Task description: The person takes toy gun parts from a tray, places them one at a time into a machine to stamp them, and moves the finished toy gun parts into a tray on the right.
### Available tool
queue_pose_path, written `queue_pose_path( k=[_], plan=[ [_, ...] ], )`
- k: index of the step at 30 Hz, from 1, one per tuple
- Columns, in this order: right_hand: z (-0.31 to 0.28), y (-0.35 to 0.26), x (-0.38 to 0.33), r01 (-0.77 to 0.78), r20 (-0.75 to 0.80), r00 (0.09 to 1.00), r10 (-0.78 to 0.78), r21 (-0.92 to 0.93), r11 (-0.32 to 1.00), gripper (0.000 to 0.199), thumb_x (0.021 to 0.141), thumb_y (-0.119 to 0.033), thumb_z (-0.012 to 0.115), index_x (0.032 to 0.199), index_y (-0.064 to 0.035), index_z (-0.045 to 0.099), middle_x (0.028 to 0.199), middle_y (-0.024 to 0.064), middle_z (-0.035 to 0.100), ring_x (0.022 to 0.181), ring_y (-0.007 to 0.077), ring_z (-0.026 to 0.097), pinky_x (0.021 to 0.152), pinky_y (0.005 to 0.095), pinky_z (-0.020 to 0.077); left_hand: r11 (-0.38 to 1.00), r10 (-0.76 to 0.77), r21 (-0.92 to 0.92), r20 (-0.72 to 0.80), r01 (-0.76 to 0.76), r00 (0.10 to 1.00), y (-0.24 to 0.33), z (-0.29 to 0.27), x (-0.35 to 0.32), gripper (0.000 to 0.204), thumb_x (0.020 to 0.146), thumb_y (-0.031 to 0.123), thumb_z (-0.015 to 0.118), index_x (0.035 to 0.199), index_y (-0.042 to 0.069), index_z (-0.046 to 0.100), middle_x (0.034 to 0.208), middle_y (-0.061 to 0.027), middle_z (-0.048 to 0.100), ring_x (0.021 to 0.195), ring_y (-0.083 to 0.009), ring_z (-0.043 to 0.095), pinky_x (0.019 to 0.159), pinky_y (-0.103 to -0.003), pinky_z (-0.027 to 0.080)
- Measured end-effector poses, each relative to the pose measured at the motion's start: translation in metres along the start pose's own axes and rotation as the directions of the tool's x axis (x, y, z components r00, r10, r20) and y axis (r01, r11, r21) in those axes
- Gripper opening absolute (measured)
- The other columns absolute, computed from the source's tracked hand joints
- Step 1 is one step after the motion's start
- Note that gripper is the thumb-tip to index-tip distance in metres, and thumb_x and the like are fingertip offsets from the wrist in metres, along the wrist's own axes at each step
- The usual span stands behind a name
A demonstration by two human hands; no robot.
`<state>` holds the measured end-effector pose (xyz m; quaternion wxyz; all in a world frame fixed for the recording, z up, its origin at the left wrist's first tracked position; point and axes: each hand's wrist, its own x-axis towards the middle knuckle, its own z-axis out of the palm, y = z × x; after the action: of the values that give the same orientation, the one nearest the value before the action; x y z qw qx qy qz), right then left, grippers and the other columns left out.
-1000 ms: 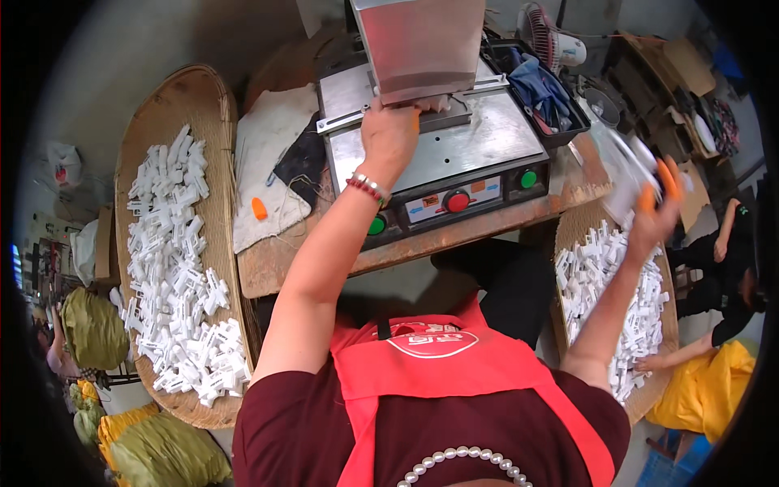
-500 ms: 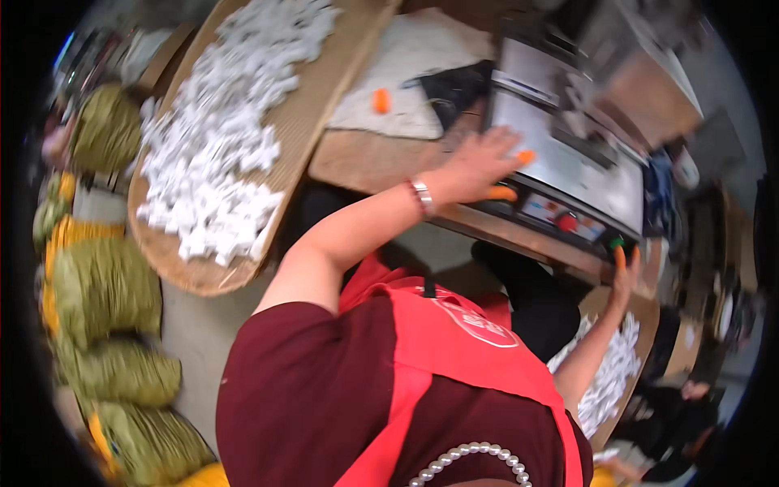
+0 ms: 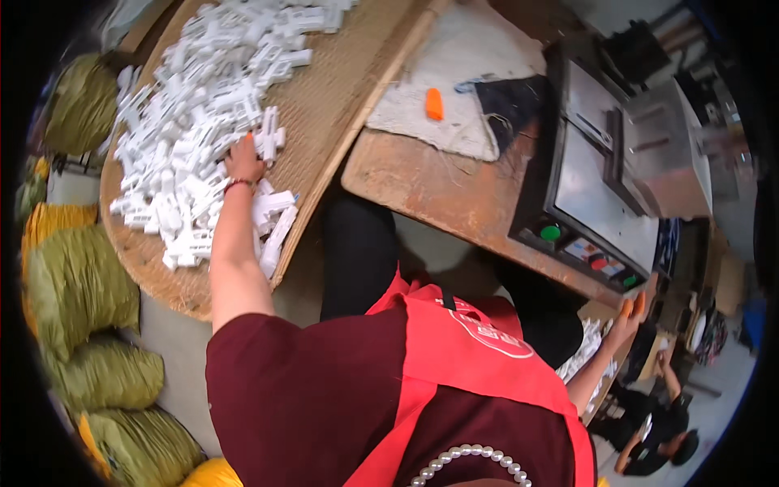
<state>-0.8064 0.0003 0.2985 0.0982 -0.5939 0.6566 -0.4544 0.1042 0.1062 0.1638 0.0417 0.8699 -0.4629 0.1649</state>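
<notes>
My left hand (image 3: 245,161) is down in a heap of white plastic parts (image 3: 191,122) on a long woven tray at my left. Its fingers are drawn together, one orange-covered fingertip showing, against one white plastic part (image 3: 268,134) near the heap's right side; the rest of the fingertips are hidden. At the right, my right hand (image 3: 623,323) is raised by the front right corner of the machine (image 3: 596,187), fingers stretched up, orange covers on them and nothing visible in them. The machine has a flat metal top and a front panel with green and red buttons.
An orange finger cover (image 3: 434,104) lies on a pale cloth (image 3: 479,49) on the wooden table (image 3: 406,170). More white parts (image 3: 580,349) sit in a tray below my right forearm. Green sacks (image 3: 81,284) line the floor at left. Another person (image 3: 657,430) is at the lower right.
My left hand has swung left from over the machine's front edge into the heap of white parts. My right hand has dropped slightly from the machine's right button. The view has shifted.
</notes>
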Motion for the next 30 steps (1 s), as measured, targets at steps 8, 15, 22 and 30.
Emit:
queue_pose_path(
  k=[8, 15, 22, 30],
  plan=[
    [0.087, -0.091, 0.093, 0.466, 0.052, 0.884, -0.465, -0.186, 0.865, 0.034, 0.092, -0.008, 0.048, 0.126, -0.0022, 0.052, 0.129, 0.0163, 0.051, 0.125, 0.0298, 0.043, 0.107, 0.0353, 0.0285, 0.546, -0.262, -0.702, 0.376, 0.457, 0.889, 0.110, -0.084, 0.032, 0.036, 0.089, 0.033, 0.060, 0.100, -0.001, 0.060, 0.088, -0.0113, 0.062, 0.078, -0.0195, 0.057, 0.074, -0.033, 0.045],
    [0.150, -0.116, 0.163, 0.363, 0.087, 0.898, -0.431, 0.405, 0.839, 0.022, 0.077, -0.007, 0.067, 0.097, -0.0017, 0.059, 0.098, 0.0148, 0.059, 0.094, 0.0335, 0.055, 0.084, 0.0382, 0.0431, 0.262, 0.227, -0.870, -0.366, -0.418, 0.903, 0.323, -0.262, -0.001, 0.042, 0.094, 0.018, 0.053, 0.131, -0.002, 0.046, 0.128, -0.0171, 0.053, 0.118, -0.0269, 0.050, 0.100, -0.036, 0.037],
    [0.075, -0.097, 0.154, 0.525, -0.336, 0.778, -0.531, -0.116, 0.843, 0.026, 0.077, -0.014, 0.070, 0.097, 0.0004, 0.062, 0.098, 0.0139, 0.062, 0.095, 0.0332, 0.057, 0.083, 0.0403, 0.0445, 0.333, 0.497, -0.423, -0.681, -0.842, 0.539, 0.528, -0.311, -0.012, 0.044, 0.080, 0.016, 0.067, 0.121, 0.004, 0.056, 0.117, -0.0128, 0.060, 0.084, -0.0284, 0.058, 0.076, -0.037, 0.045],
    [-0.137, -0.087, 0.003, 0.122, -0.556, 0.770, -0.312, -0.352, 0.928, 0.033, 0.084, 0.000, 0.061, 0.117, 0.0017, 0.055, 0.125, 0.0117, 0.054, 0.118, 0.0223, 0.048, 0.104, 0.0338, 0.0318, 0.017, 0.464, -0.771, -0.558, -0.637, 0.688, 0.642, -0.281, 0.002, 0.021, 0.081, 0.020, 0.061, 0.100, 0.014, 0.067, 0.103, -0.0054, 0.066, 0.094, -0.0287, 0.056, 0.081, -0.036, 0.038]
  ],
)
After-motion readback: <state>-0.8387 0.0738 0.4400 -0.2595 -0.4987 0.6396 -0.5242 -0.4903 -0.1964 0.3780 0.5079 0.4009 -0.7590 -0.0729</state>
